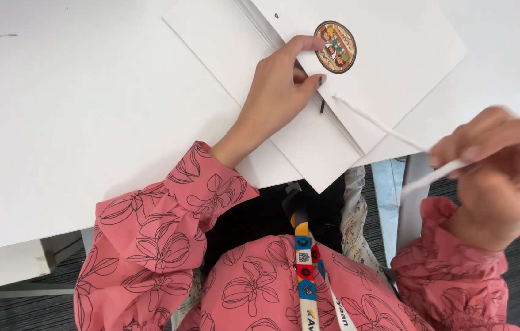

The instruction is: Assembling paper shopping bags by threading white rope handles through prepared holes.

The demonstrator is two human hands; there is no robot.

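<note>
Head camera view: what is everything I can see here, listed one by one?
table: one, white, fills the upper left.
paper bag: one, white, flat on the table at top centre, its corner past the table edge.
sticker: one, round, brown with small cartoon figures, on the bag.
cord: one, white, runs from a hole in the bag to the right hand.
lanyard: one, patterned in several colours, hangs at the chest.
floor: grey, below the table.
sleeves: two, pink with dark flower outlines.
left hand: pressed on the bag beside the sticker.
right hand: blurred, pinching the cord.
</note>
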